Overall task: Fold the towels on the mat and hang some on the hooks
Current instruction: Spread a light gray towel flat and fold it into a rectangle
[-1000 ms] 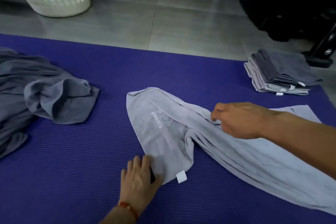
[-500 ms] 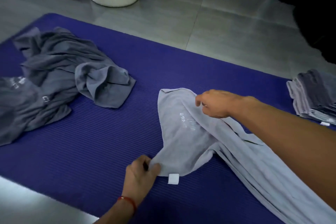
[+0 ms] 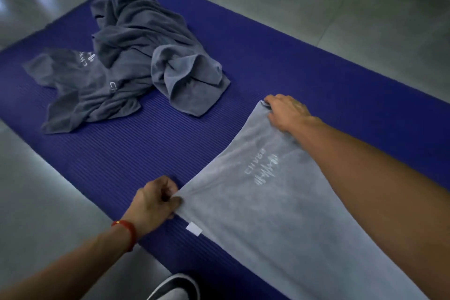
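Grey floor tiles are surrounding a purple mat (image 3: 280, 61), where a pale grey towel (image 3: 267, 202) is lying stretched toward five o'clock. Each hand's grip is clamped on an end corner, the left hand (image 3: 153, 200) pinching at seven o'clock and the right hand (image 3: 286, 111) at one o'clock, probably pulling that edge taut for a square fold. Darker crumpled towels (image 3: 136, 56) are waiting at ten o'clock.

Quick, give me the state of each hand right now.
Left hand: pinches the near corner of the light grey towel.
Right hand: grips the far corner of the same towel.
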